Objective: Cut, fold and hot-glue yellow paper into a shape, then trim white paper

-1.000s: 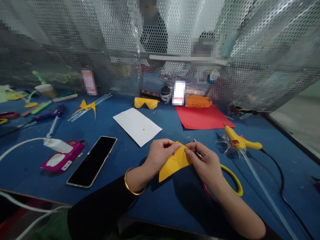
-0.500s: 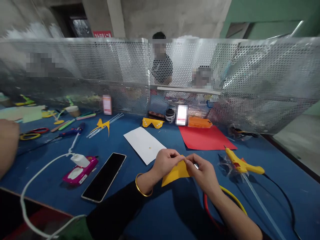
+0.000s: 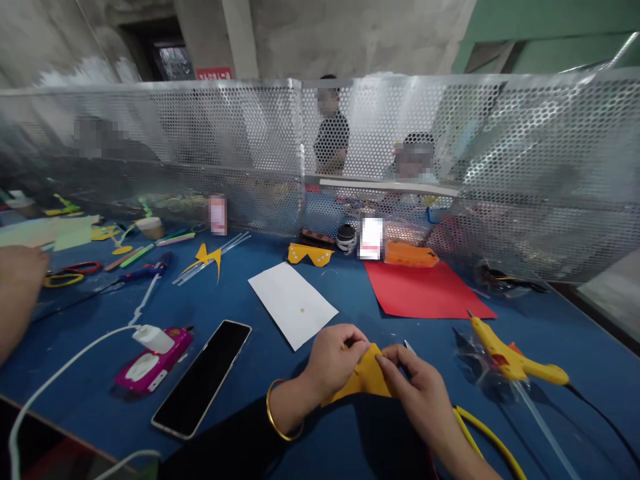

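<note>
Tabletop: cup (contents unclear); left hand, right hand pinch yellow sheet.

Looks like a small yellow sheet, thin and pliant. Is buckled near the middle, with a soft raised fold. Tilts down toward the viewer, pinched from both sides near the top. Hangs over the blue surface, closer to its near edge than its far edge.

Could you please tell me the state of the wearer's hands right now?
Left hand: closed, pinching the yellow piece.
Right hand: closed, pinching the same piece.
</note>
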The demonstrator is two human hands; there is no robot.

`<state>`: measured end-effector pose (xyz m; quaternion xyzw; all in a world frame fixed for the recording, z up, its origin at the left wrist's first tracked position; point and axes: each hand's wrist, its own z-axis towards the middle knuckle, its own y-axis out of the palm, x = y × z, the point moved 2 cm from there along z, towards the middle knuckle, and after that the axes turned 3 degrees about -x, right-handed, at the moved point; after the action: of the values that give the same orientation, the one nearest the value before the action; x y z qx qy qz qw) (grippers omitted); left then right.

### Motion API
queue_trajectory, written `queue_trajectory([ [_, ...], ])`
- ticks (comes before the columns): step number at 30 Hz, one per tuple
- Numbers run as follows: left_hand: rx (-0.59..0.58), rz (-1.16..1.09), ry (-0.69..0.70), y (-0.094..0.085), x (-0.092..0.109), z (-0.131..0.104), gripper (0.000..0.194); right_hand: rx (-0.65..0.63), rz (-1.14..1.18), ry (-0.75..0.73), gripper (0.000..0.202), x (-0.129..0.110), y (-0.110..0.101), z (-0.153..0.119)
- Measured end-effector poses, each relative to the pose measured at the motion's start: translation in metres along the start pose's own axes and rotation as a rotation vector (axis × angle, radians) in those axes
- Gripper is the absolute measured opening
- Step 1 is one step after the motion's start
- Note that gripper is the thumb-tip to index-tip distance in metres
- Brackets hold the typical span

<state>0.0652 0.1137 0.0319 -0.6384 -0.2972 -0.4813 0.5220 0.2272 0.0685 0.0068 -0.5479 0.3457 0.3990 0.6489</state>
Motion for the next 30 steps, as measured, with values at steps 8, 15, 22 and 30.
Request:
queue_trajectory([
  [8,-0.041,-0.25,-0.07,0.008,-0.004,-0.002,0.028,0.084,0.052,0.064,0.04,-0.002,-0.005,0.0],
  [15,0.091,-0.695,-0.29,0.01,-0.006,-0.004,0.048,0.381,0.2,0.197,0.037,0.002,-0.02,0.004],
  [22,0.043,-0.721,-0.417,0.023,-0.006,-0.012,0.029,0.318,0.393,0.218,0.034,-0.002,-0.012,0.004],
  [30,0.171,-0.655,-0.376,0.018,-0.007,-0.008,0.018,0.427,0.217,0.128,0.022,-0.004,-0.032,0.007],
])
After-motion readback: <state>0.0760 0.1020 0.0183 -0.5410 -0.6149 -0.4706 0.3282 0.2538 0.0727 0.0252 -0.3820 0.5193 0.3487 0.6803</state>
